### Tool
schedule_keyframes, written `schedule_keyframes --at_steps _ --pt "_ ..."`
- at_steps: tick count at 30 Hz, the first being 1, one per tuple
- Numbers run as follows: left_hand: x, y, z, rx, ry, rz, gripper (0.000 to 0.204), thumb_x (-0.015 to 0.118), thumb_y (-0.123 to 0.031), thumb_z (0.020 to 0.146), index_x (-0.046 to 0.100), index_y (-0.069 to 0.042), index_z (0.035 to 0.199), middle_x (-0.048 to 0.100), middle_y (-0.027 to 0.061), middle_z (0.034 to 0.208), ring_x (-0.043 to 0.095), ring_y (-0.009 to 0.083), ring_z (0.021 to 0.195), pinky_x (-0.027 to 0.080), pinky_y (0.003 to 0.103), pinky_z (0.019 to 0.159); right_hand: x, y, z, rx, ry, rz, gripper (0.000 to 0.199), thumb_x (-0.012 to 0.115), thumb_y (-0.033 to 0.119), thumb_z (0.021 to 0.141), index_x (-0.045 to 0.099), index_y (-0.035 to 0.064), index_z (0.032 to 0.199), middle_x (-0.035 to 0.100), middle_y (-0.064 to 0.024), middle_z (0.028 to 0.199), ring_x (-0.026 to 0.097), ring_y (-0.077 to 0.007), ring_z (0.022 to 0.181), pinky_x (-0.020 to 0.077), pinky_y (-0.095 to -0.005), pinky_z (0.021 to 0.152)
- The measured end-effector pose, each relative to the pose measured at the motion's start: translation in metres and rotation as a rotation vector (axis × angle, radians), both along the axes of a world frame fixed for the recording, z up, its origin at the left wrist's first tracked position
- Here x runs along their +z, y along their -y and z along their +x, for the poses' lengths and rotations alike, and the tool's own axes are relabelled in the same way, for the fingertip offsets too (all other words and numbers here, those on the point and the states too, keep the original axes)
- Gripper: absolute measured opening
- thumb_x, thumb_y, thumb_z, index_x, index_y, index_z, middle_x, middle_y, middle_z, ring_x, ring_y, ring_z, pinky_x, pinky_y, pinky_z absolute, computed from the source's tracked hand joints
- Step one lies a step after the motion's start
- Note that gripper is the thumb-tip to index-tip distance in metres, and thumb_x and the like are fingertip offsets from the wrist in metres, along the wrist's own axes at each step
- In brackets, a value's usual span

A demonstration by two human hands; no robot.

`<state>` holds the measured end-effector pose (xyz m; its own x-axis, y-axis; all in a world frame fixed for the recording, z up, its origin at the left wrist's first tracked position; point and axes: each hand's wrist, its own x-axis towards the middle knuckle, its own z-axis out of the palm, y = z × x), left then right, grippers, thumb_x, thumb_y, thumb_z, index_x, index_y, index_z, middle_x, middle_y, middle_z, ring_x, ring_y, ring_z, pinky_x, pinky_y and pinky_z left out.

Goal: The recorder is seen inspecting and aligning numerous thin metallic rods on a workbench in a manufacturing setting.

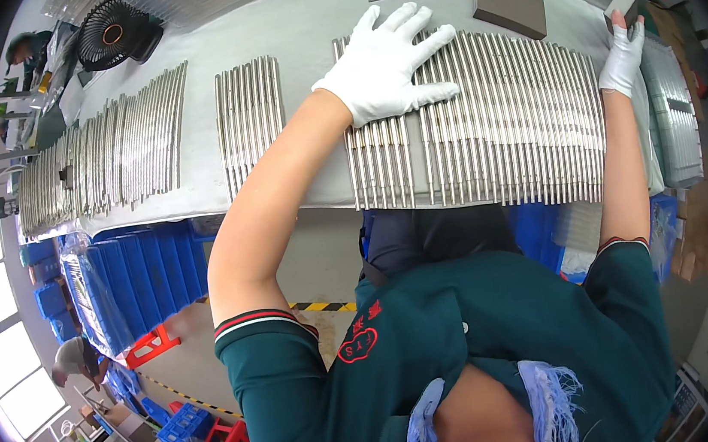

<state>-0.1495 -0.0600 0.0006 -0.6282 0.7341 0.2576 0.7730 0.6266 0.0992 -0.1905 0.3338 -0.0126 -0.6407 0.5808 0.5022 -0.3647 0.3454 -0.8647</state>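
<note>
My left hand [390,69], in a white glove, lies flat with its fingers spread over a row of slim silver metal rods. Under its palm and wrist is a small group of rods [379,162]; a narrow gap parts it from the wide group of rods [516,118] on the right, which the fingertips reach. At the far right end of that row, my right hand [623,59] wears a white glove with bare fingertips showing. Its fingers are closed round a small grey block [624,3], partly hidden by them.
More rods lie in a narrow group [249,111] and a wide spread [106,156] to the left. A brown-grey block [508,6] rests behind the row. A black fan [114,32] stands at the back left. Blue crates [148,273] are below the table [324,181].
</note>
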Motion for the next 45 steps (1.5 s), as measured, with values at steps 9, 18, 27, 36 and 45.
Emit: schedule_keyframes --at_steps 9,18,27,36,45 --pt "0.028 0.070 0.009 0.094 -0.013 -0.208 0.085 0.058 -0.066 0.086 0.042 -0.012 0.150 0.038 0.0226 0.153 0.031 0.0372 0.146 0.021 0.053 0.120 -0.008 -0.014 -0.007 -0.010 -0.043 0.038 0.100 0.077 0.046 0.084 0.028 -0.0138 0.148 0.036 -0.0235 0.154 0.034 -0.0258 0.143 0.0228 -0.0330 0.118" --pt "0.012 -0.035 0.014 -0.151 0.006 0.000 0.079 0.053 -0.064 0.091 0.045 -0.010 0.148 0.043 0.0252 0.148 0.036 0.0409 0.142 0.024 0.055 0.118 -0.015 -0.021 -0.010 0.070 -0.035 -0.028 0.097 0.076 0.039 0.088 0.022 -0.0115 0.152 0.041 -0.0198 0.149 0.043 -0.0212 0.135 0.0290 -0.0293 0.114" --pt "-0.001 -0.085 0.006 -0.213 -0.013 0.113 0.070 0.047 -0.059 0.096 0.046 -0.010 0.146 0.042 0.0247 0.148 0.036 0.0406 0.141 0.025 0.054 0.117 -0.015 -0.018 -0.006 0.056 -0.048 -0.013 0.095 0.074 0.039 0.090 0.021 -0.0106 0.152 0.041 -0.0193 0.149 0.043 -0.0212 0.135 0.0290 -0.0290 0.114" --pt "0.014 0.003 0.015 -0.084 0.043 -0.098 0.072 0.049 -0.058 0.095 0.043 -0.012 0.149 0.040 0.0240 0.151 0.033 0.0402 0.144 0.021 0.053 0.120 -0.014 -0.024 -0.007 0.064 -0.021 -0.028 0.100 0.076 0.042 0.087 0.022 -0.0111 0.152 0.045 -0.0181 0.146 0.045 -0.0209 0.132 0.0299 -0.0288 0.113" --pt "0.008 -0.026 0.015 -0.092 0.017 -0.040 0.072 0.048 -0.060 0.095 0.044 -0.012 0.149 0.041 0.0243 0.150 0.034 0.0401 0.143 0.023 0.054 0.119 -0.017 -0.025 -0.010 0.030 -0.040 0.098 0.098 0.075 0.042 0.087 0.024 -0.0121 0.151 0.045 -0.0181 0.146 0.044 -0.0202 0.132 0.0295 -0.0290 0.113"
